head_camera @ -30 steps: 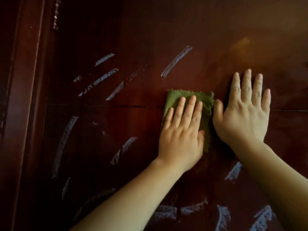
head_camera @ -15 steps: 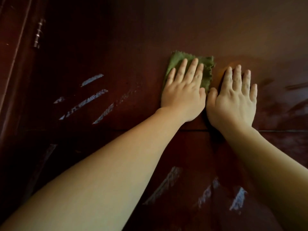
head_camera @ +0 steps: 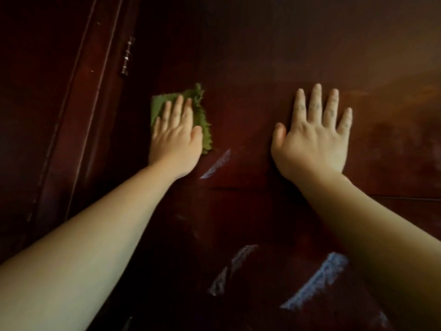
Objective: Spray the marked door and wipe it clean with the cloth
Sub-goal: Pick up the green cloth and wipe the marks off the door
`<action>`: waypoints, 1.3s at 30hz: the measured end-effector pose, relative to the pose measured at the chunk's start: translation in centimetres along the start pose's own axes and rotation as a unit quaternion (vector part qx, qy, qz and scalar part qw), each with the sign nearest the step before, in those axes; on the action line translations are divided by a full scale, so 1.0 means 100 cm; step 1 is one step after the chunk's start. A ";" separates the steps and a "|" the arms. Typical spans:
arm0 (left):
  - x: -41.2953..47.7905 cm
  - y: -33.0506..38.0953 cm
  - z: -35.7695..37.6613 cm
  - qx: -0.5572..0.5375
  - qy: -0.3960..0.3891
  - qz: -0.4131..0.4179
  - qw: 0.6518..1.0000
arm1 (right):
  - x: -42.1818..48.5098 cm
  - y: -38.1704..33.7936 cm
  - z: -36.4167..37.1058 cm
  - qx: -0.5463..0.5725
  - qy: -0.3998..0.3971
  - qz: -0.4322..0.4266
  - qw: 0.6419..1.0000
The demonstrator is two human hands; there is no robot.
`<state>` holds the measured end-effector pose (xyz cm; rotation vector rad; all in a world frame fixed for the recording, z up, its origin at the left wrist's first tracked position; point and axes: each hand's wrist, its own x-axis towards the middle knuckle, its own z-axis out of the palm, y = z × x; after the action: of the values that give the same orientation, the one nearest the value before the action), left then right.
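Note:
The dark reddish-brown wooden door [head_camera: 250, 68] fills the view. My left hand [head_camera: 175, 137] presses a folded green cloth [head_camera: 200, 115] flat against it, fingers straight, near the hinge side. My right hand [head_camera: 312, 137] lies flat on the bare door to the right, fingers spread, holding nothing. White chalk-like marks remain: one streak [head_camera: 216, 164] just right of the cloth, and two more, a faint one [head_camera: 232, 268] and a bright one [head_camera: 317, 280], lower down between my forearms. No spray bottle is in view.
A metal hinge [head_camera: 127, 59] sits at the door's left edge, beside the moulded door frame [head_camera: 71, 115]. A horizontal seam [head_camera: 405, 199] crosses the door below my hands.
My left hand slid the cloth leftward toward the hinge, away from my right hand. Several streaks on the left part of the door are gone. The view shifted.

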<state>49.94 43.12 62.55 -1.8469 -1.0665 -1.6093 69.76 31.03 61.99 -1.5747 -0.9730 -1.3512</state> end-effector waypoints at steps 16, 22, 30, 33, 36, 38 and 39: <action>-0.067 0.056 0.011 0.014 -0.018 0.034 0.999 | -0.008 0.012 -0.003 -0.005 -0.005 -0.041 0.999; -0.090 0.130 0.024 0.003 -0.022 0.194 0.981 | -0.013 0.046 -0.008 0.021 0.014 -0.106 0.994; -0.086 0.016 0.010 0.046 -0.067 0.099 0.992 | -0.064 0.025 0.002 0.016 0.003 -0.061 0.998; -0.093 -0.055 0.006 0.046 -0.068 0.028 0.996 | -0.093 0.006 0.009 -0.004 -0.007 -0.069 0.998; -0.116 -0.117 0.004 0.038 -0.074 -0.028 0.996 | -0.105 -0.010 0.015 -0.009 -0.006 -0.066 0.998; -0.127 -0.136 0.005 0.049 -0.073 -0.018 0.996 | -0.105 -0.012 0.016 -0.004 0.006 -0.059 0.998; -0.128 -0.140 0.006 0.048 -0.071 -0.010 0.996 | -0.105 -0.012 0.016 -0.003 0.010 -0.059 0.998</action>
<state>39.02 48.64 48.02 -1.9157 -1.2051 -1.4287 67.94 32.46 51.58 -1.5255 -1.0646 -1.4498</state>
